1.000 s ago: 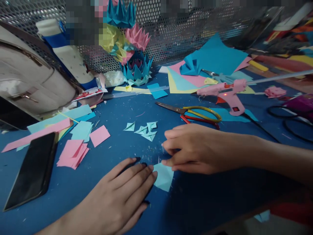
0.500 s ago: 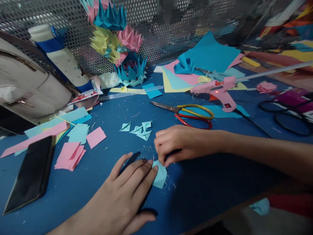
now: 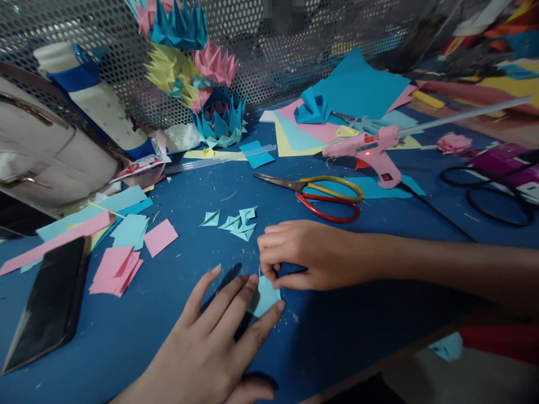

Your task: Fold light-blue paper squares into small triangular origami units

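A small light-blue paper square [image 3: 266, 297] lies flat on the blue table near the front. My left hand [image 3: 214, 331] rests over it, fingers spread, the fingertips pressing on its left and lower edges. At its upper right corner, my right hand [image 3: 301, 252] has its thumb and fingers bent together, pinching the paper's edge. Just beyond the hands sit several small folded light-blue paper pieces [image 3: 236, 223]. Scissors [image 3: 324, 193] with one yellow and one red handle lie behind my right hand.
Pink paper squares [image 3: 115, 270] and a phone [image 3: 46, 300] lie at left. A pink glue gun [image 3: 377, 151] with a cord stands at right. Paper flowers [image 3: 221, 118] rise at the back, beside a white and blue bottle [image 3: 101, 104]. A pale bag [image 3: 46, 140] stands at far left.
My left hand's fingers have spread wider, with the index fingertip now at the paper's lower right edge. My right hand stays at the upper corner. The whole view has shifted slightly.
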### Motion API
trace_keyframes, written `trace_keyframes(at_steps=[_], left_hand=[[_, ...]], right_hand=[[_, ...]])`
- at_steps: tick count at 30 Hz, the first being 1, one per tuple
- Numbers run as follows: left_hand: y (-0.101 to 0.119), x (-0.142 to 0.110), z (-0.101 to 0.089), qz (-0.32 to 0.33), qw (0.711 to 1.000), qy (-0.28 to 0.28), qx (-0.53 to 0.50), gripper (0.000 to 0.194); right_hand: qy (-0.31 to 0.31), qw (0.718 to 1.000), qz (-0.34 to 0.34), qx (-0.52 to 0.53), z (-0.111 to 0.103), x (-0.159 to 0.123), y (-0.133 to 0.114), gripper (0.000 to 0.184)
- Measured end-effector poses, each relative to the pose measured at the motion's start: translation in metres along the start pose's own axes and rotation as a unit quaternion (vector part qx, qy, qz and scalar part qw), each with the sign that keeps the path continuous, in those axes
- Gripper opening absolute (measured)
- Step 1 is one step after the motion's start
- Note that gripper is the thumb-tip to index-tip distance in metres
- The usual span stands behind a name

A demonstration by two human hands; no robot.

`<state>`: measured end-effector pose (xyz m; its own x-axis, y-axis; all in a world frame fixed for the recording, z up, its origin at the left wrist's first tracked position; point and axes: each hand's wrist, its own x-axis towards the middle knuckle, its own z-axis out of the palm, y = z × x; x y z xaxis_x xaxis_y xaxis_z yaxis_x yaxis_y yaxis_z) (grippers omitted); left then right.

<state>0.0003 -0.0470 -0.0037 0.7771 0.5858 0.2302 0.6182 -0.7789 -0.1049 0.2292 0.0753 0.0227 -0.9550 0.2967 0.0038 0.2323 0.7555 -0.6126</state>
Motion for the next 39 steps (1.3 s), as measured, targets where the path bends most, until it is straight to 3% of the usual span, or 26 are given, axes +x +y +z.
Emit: trace_keyframes(at_steps=[7,23,32,39], left_hand=[[-0.001,-0.001,0.002,-0.003,1.000,0.001,-0.008,0.067],[-0.001,0.000,0.005,0.000,1.000,0.010,-0.013,0.067],[-0.002,0.000,0.009,-0.034,0.997,0.014,-0.064,0.065],[0.001,0.002,0.015,-0.054,0.995,0.049,-0.065,0.059]], right_hand=[[0.011,0.999,0.010,-0.036,0.003,-0.001,-0.004,0.002],[0.018,0.989,-0.031,-0.142,0.013,-0.005,-0.002,0.016],[0.052,0.994,-0.042,-0.088,0.014,-0.003,0.011,0.012],[0.071,0.972,-0.206,-0.085,0.001,-0.018,0.028,0.022]])
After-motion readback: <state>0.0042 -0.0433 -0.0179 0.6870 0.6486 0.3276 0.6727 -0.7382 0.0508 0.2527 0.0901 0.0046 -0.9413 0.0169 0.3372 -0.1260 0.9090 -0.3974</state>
